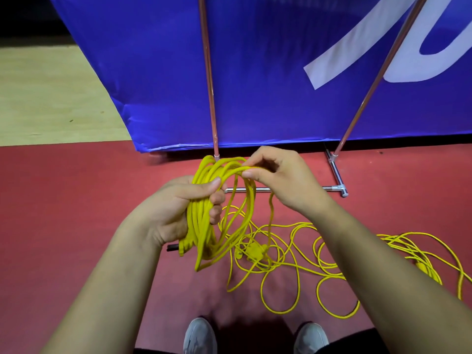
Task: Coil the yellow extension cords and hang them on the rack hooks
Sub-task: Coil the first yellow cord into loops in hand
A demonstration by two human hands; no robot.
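My left hand (176, 208) grips a bundle of yellow cord loops (204, 226) at chest height; the loops hang down and a dark-tipped plug (176, 247) sticks out below the palm. My right hand (278, 180) pinches the top strand of the same coil between thumb and fingers, just right of the left hand. From there the cord drops to a loose yellow tangle (306, 264) with a yellow socket block (252, 251) on the red floor. A second yellow cord pile (419, 254) lies further right. The rack's metal poles (210, 98) rise behind; no hooks are in view.
A blue banner (255, 72) hangs behind the poles. The rack's chrome base bar (281, 189) and foot (337, 175) lie on the red floor beyond my hands. Pale wooden flooring (51, 98) is at the left. My grey shoes (199, 335) show at the bottom.
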